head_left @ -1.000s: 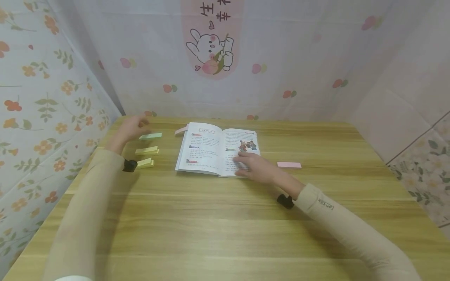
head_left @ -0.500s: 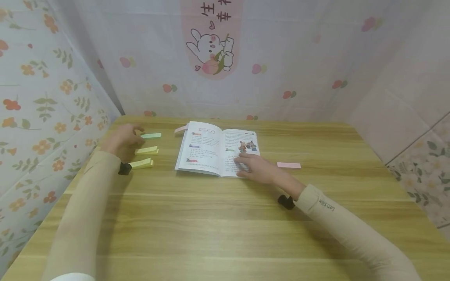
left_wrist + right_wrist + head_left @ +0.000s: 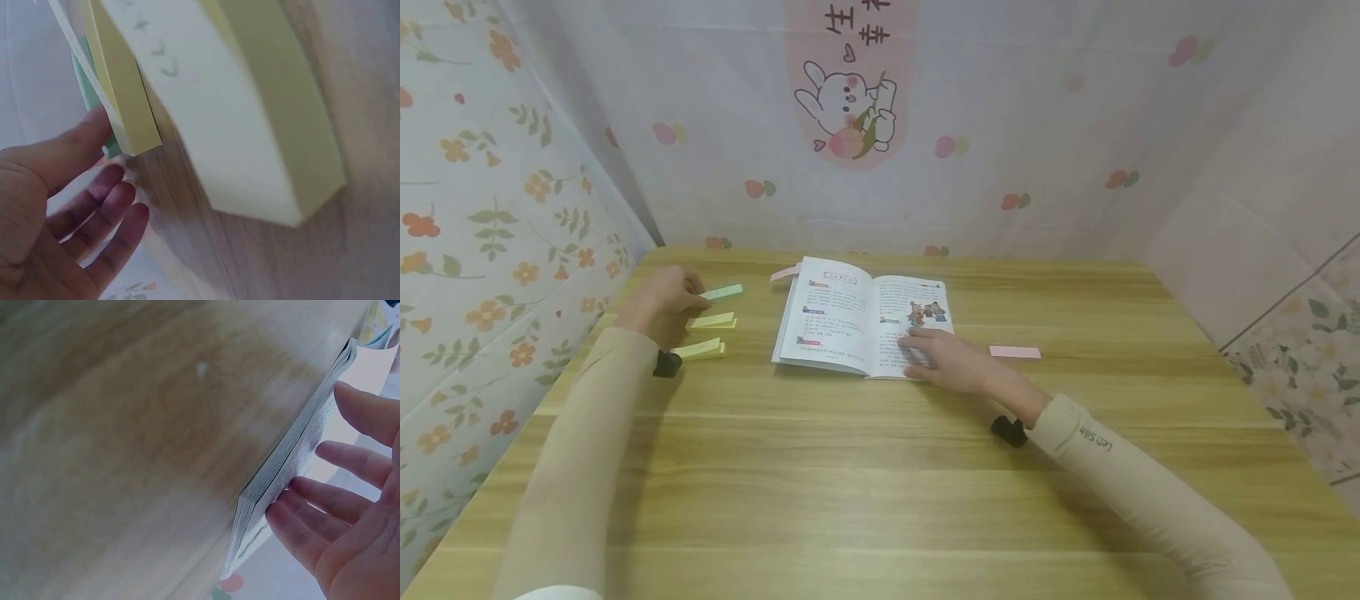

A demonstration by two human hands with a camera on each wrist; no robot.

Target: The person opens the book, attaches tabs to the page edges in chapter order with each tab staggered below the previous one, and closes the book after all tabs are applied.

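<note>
Head view: right hand (image 3: pixel 951 360) is laid flat, fingers straight, on the open book (image 3: pixel 861 321) mid-surface; left hand (image 3: pixel 662 293) touches far-left green notes (image 3: pixel 722 292). Left wrist view alone shows relaxed fingers (image 3: pixel 94 215) beside yellow pads (image 3: pixel 250 112).

open book (image 3: pixel 865 321) mid-table, sticky-note pads (image 3: pixel 711 321) left, bare wood nearer

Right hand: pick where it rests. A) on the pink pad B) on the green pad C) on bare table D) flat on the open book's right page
D: the right hand lies with straight fingers on the right page of the book, apart from the pink pad.
</note>
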